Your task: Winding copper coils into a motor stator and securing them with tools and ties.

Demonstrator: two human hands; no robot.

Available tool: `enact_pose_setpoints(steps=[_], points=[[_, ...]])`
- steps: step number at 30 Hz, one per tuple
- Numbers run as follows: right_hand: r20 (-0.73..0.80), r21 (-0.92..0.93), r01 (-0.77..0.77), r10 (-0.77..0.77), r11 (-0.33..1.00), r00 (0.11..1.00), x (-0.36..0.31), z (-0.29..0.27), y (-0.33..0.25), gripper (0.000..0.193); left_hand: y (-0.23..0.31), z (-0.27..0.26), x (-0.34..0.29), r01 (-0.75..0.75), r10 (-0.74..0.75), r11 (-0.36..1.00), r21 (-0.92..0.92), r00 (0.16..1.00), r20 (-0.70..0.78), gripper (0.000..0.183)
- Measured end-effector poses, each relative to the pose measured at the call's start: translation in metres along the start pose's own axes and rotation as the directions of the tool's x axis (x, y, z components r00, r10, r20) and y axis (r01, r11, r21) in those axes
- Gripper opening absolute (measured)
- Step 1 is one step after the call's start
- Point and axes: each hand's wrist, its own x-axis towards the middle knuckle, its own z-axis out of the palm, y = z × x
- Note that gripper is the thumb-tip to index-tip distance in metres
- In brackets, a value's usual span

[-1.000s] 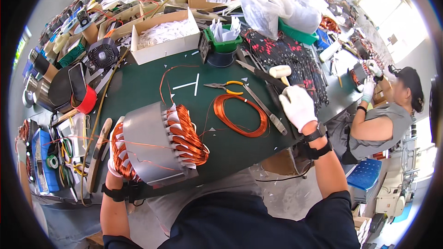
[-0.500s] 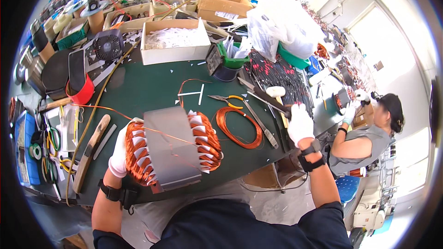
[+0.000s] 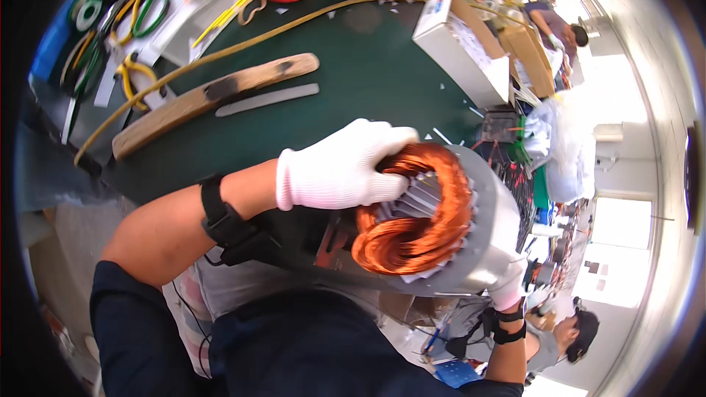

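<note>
A motor stator (image 3: 482,209) with a smooth grey metal core stands in front of me, one winding end turned toward my left. Bundled orange-brown copper windings (image 3: 450,202) ring its opening, and pale slot liners show inside. My left hand (image 3: 346,165), in a white knitted glove, closes on the upper-left side of the windings, thumb and fingers at the coil's edge. On the stator's far right side is my gloved right hand (image 3: 506,279), closed against the core; its fingertips are blurred and partly hidden.
Left of the stator lie a worn wooden bar (image 3: 220,95), a flat grey strip (image 3: 268,99) and a long yellowish rod (image 3: 243,40). Pliers (image 3: 136,77) and scissors (image 3: 151,11) lie farther left. A white carton (image 3: 463,59) stands behind; a co-worker (image 3: 562,334) sits at right.
The view has swung left and the stator has turned its winding end leftward. My right hand has come from beside the tools onto the stator; my left now grips the windings.
</note>
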Motion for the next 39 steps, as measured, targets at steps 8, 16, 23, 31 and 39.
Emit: enact_pose_setpoints(steps=[8,16,23,31,39], points=[[0.186,0.316,-0.118,0.06,0.941,0.981,0.018,-0.001,-0.021,0.029,-0.003,0.003,-0.005,0.014,-0.014,1.0,0.009,0.999,-0.038,0.029],[0.205,0.207,-0.057,0.014,0.977,0.979,0.02,-0.015,-0.023,0.029,-0.005,0.005,-0.002,0.0,0.002,0.999,0.039,0.999,-0.052,0.028],[0.215,0.112,0.023,-0.046,0.993,0.975,0.024,-0.016,-0.031,0.028,-0.004,0.004,0.001,0.04,-0.04,0.999,0.011,0.999,0.002,0.029],[0.219,-0.01,0.116,-0.111,0.993,0.969,0.039,-0.009,-0.056,0.028,-0.006,-0.003,-0.001,0.007,-0.006,0.998,-0.06,1.0,0.02,0.03],[0.077,-0.12,0.191,-0.183,0.974,0.98,0.032,-0.011,-0.073,0.013,0.018,-0.021,0.003,0.171,-0.184,0.982,0.081,0.965,0.188,0.044]])
